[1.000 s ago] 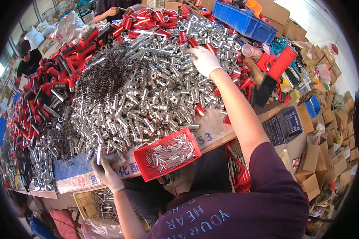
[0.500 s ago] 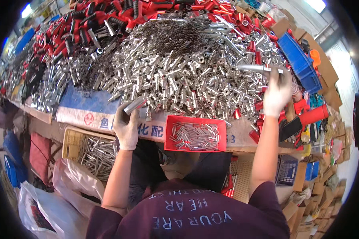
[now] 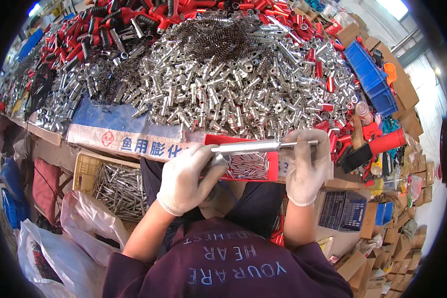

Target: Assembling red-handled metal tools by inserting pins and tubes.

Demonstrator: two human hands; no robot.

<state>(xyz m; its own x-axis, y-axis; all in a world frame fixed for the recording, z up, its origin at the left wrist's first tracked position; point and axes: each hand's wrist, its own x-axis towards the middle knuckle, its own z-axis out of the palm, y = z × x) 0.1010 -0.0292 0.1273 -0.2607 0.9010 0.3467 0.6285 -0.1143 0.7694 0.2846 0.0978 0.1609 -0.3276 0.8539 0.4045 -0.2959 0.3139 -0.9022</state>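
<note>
My left hand (image 3: 188, 178), in a white glove, grips the thick end of a shiny metal tube (image 3: 248, 147) held level over the table's front edge. My right hand (image 3: 308, 166), also gloved, holds a thin metal rod (image 3: 303, 143) that lines up with the tube's right end. Just beneath them sits a red tray (image 3: 272, 169) filled with small metal pins. Behind the tray a big heap of silver metal fittings (image 3: 223, 84) covers the table.
Dark coil springs (image 3: 218, 37) and red-handled parts (image 3: 134, 17) lie at the back. Blue bins (image 3: 370, 82) and cardboard boxes stand at the right. A beige crate of metal rods (image 3: 116, 186) and white bags (image 3: 84, 243) sit on the floor at my left.
Both hands have come together in front of the red tray. The right hand came down from the pile with a thin rod and now meets the tube held by the left hand.
</note>
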